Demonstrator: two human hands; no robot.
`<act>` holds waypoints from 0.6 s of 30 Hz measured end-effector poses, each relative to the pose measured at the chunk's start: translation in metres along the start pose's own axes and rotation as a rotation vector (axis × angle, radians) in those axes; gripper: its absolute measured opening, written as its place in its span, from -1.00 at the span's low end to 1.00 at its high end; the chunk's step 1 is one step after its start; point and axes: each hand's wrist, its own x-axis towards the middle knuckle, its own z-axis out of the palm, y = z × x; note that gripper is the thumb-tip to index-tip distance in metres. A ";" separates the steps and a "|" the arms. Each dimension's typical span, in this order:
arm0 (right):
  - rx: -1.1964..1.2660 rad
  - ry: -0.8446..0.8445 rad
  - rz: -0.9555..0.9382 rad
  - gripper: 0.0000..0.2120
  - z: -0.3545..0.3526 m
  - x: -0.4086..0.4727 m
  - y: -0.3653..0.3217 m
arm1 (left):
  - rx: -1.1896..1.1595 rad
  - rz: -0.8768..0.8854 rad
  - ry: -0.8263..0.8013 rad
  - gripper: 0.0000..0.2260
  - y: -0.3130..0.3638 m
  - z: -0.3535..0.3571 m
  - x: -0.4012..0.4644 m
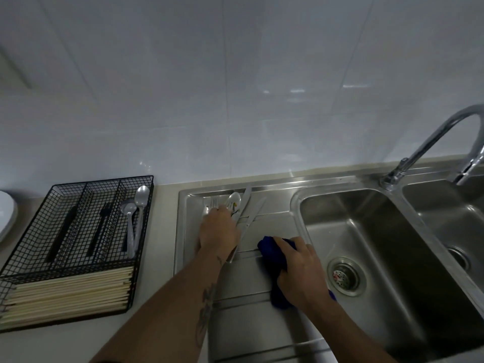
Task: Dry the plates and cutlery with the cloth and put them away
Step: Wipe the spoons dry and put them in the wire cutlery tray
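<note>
Wet cutlery lies at the back of the steel draining board (264, 279): a fork (214, 202), a spoon (234, 199) and two knives (252, 211). My left hand (218, 227) reaches over this pile, its fingers curled down onto the fork and spoon handles. Whether they grip a piece is hidden by the hand itself. Just to the right, my right hand (301, 271) holds a bunched dark blue cloth (273, 260) above the board. A black wire cutlery tray (78, 231) on the counter at left holds two spoons (136, 216), a black fork and a black knife.
Pale chopsticks (68, 292) fill the tray's front section. A white plate's edge (6, 216) shows at the far left. The double sink (366, 258) with a drain strainer and a curved tap (434, 142) lies to the right. Tiled wall behind.
</note>
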 end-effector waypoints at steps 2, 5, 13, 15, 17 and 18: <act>-0.006 -0.015 -0.013 -0.33 -0.001 0.002 -0.001 | 0.014 -0.013 0.005 -0.69 0.002 -0.001 -0.001; -0.012 -0.030 -0.017 -0.34 -0.003 0.003 0.000 | 0.050 -0.011 0.016 -0.69 0.007 0.000 -0.003; 0.004 -0.037 -0.042 -0.36 -0.004 0.003 0.006 | 0.177 0.026 0.018 -0.61 0.012 0.002 -0.007; 0.014 -0.038 -0.041 -0.36 -0.004 0.003 0.007 | 0.176 0.038 0.016 -0.60 0.014 0.002 -0.009; 0.013 -0.037 -0.041 -0.36 -0.003 0.003 0.007 | 0.165 0.056 0.007 -0.60 0.014 0.001 -0.010; 0.009 -0.039 -0.041 -0.36 -0.003 0.003 0.007 | 0.159 0.064 0.005 -0.59 0.014 0.001 -0.011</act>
